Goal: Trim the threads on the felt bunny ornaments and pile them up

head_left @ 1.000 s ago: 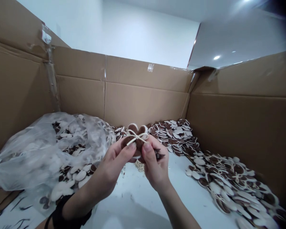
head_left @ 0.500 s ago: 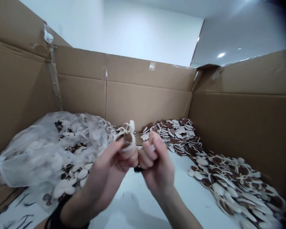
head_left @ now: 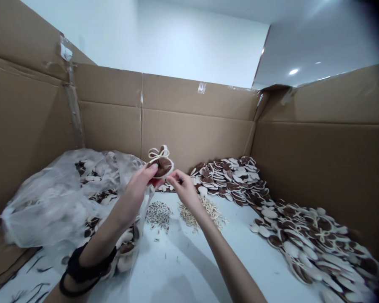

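Note:
My left hand [head_left: 138, 182] is closed on a brown and white rabbit-shaped fabric patch [head_left: 164, 167]. The patch has two small ears and a cream bow tied below them, and its brown face is turned toward me. Its lower edge is partly covered by my fingers. Just right of the patch, my right hand [head_left: 185, 189] has thumb and forefinger pinched together at the patch's lower right edge. Whatever sits between those fingertips is too small to make out.
Below my hands lie a heap of small greyish pieces [head_left: 158, 215] and a heap of cream bows [head_left: 210, 212] on the white table [head_left: 164, 269]. Similar patches [head_left: 316, 244] pile up at right. A clear plastic bag [head_left: 47, 206] of patches stands left. Cardboard walls [head_left: 196, 130] enclose everything.
My fists, pressed together before, have come apart. The patch has risen and turned its brown face to me. My right hand has opened out from a fist into a pinch beside it.

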`<state>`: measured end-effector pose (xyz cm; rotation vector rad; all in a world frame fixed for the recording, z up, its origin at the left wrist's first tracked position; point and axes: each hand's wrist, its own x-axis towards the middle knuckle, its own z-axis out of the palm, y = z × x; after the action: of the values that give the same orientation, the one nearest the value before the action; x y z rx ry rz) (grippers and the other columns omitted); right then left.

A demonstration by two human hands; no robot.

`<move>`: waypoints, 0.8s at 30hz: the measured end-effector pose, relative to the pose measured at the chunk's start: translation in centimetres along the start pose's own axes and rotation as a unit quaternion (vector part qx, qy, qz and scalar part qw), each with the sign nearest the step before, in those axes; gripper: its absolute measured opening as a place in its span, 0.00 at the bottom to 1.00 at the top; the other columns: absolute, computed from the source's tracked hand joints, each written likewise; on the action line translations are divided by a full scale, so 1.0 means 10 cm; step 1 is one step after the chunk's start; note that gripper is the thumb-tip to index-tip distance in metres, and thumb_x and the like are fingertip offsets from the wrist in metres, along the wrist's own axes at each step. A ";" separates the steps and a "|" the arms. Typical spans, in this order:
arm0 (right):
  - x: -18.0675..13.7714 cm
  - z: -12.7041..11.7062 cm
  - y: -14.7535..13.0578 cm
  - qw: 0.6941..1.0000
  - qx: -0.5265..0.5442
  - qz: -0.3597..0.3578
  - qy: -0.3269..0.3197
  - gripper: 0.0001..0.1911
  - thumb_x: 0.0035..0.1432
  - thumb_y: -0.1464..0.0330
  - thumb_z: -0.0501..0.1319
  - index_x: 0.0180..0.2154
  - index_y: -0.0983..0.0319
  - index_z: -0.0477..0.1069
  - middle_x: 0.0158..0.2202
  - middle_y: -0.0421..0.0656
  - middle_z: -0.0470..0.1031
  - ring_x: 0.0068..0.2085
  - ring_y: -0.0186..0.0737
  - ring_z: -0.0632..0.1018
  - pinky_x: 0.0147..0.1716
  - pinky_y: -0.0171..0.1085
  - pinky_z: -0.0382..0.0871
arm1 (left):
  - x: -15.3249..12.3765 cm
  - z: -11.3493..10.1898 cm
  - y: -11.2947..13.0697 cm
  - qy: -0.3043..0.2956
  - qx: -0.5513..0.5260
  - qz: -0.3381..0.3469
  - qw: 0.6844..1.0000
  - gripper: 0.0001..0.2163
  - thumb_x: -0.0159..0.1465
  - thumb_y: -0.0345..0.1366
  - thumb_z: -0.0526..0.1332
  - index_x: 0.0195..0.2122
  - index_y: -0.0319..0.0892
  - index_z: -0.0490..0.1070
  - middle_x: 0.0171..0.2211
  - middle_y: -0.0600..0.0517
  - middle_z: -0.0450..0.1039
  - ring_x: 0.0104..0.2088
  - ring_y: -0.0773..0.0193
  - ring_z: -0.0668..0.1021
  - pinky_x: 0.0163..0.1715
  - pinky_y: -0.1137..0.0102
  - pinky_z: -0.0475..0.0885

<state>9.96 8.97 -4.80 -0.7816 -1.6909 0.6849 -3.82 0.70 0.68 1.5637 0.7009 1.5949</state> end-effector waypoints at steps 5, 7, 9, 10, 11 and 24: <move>0.03 0.28 0.49 0.998 -0.013 0.039 -0.044 0.06 0.46 0.73 0.64 0.23 0.62 0.67 0.23 0.37 0.66 0.26 0.36 0.65 0.30 0.34 0.58 | 0.01 0.01 -0.09 0.017 0.063 -0.010 0.998 0.12 0.66 0.40 0.53 0.38 0.40 0.72 0.35 0.49 0.72 0.39 0.58 0.70 0.42 0.69 0.62; 0.04 0.32 0.51 0.998 0.006 0.041 -0.046 0.06 0.47 0.70 0.65 0.25 0.62 0.68 0.22 0.37 0.65 0.25 0.35 0.64 0.28 0.34 0.58 | 0.01 0.03 -0.10 0.030 0.087 -0.011 0.996 0.13 0.67 0.40 0.52 0.43 0.41 0.72 0.41 0.48 0.73 0.46 0.57 0.71 0.47 0.69 0.61; 0.04 0.28 0.40 0.998 0.037 0.039 -0.037 0.08 0.53 0.65 0.62 0.27 0.62 0.68 0.22 0.36 0.63 0.24 0.34 0.63 0.26 0.33 0.57 | 0.00 0.03 -0.09 0.035 0.105 -0.006 0.994 0.14 0.67 0.40 0.51 0.47 0.41 0.71 0.45 0.48 0.73 0.51 0.56 0.69 0.49 0.69 0.61; 0.02 0.24 0.29 0.997 0.053 0.037 -0.030 0.10 0.57 0.62 0.58 0.29 0.62 0.67 0.21 0.36 0.62 0.23 0.33 0.62 0.24 0.32 0.56 | 0.00 0.03 -0.09 0.032 0.113 -0.002 0.993 0.15 0.67 0.40 0.50 0.48 0.40 0.71 0.47 0.47 0.72 0.52 0.55 0.68 0.49 0.69 0.61; 0.01 0.19 0.17 0.997 0.069 0.036 -0.019 0.13 0.60 0.59 0.54 0.31 0.62 0.67 0.21 0.35 0.60 0.22 0.32 0.60 0.22 0.31 0.55 | 0.00 0.03 -0.08 0.026 0.120 0.001 0.992 0.15 0.68 0.40 0.50 0.49 0.40 0.70 0.48 0.46 0.72 0.52 0.55 0.68 0.49 0.69 0.61; -0.34 -0.18 -0.66 0.995 0.080 -0.039 -0.051 0.13 0.66 0.58 0.51 0.34 0.59 0.63 0.27 0.37 0.61 0.27 0.33 0.62 0.25 0.32 0.57 | -0.07 0.11 -0.02 -0.057 0.194 0.018 0.979 0.08 0.69 0.40 0.50 0.38 0.43 0.66 0.37 0.51 0.71 0.39 0.62 0.72 0.38 0.72 0.63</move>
<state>11.31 2.30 -1.27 -0.5729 -1.7255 0.8074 -2.74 0.10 0.26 1.9403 0.9682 1.4393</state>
